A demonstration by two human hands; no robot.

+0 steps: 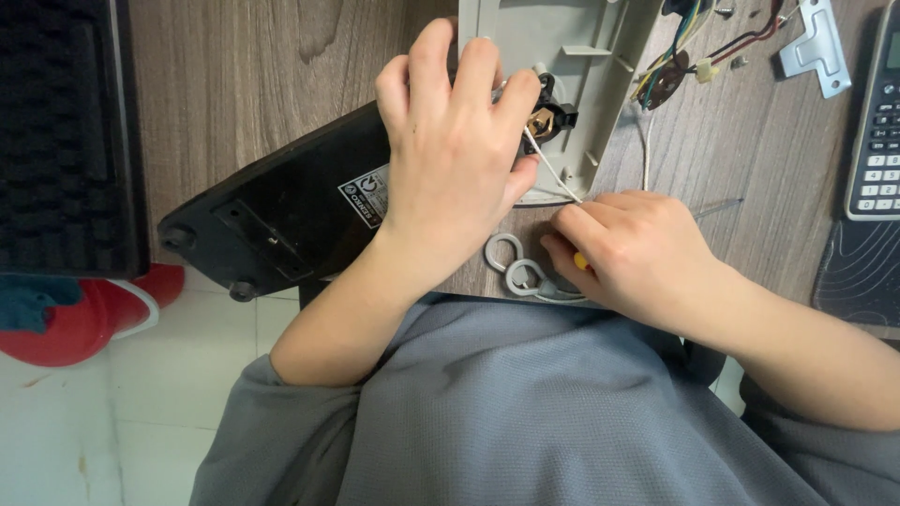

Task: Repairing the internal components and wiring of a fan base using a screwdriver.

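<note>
The person's left hand (455, 150) lies spread over the joint between a pale grey plastic housing (572, 56) and a black base piece (291, 211), close to the near edge of the wooden tabletop (244, 84). Its fingers are curled loosely, their tips pressing on the grey housing and on a small black fitting with a brass-coloured centre (548, 117); whether the hand actually clasps that fitting cannot be told, since the fingers hide most of it. The right hand (628, 253) sits just beside it, toward the near edge, closed around a thin screwdriver (553, 173) whose yellow handle peeks out beneath the fingers. The tool's slim shaft runs up and to the left, its tip reaching the brass-centred fitting. Two grey ring-shaped clips (516, 267) lie on the tabletop at the near edge, touching the right hand's knuckles. The black base hangs partly over the near edge, one corner out above the tiled floor. Farther back, toward the far right corner, a bundle of coloured wires (680, 61) trails from the housing, with a small metal bracket (817, 47) near it. A calculator (877, 122) rests along the right edge, and a black foam-lined case (66, 131) stands at the left edge.
</note>
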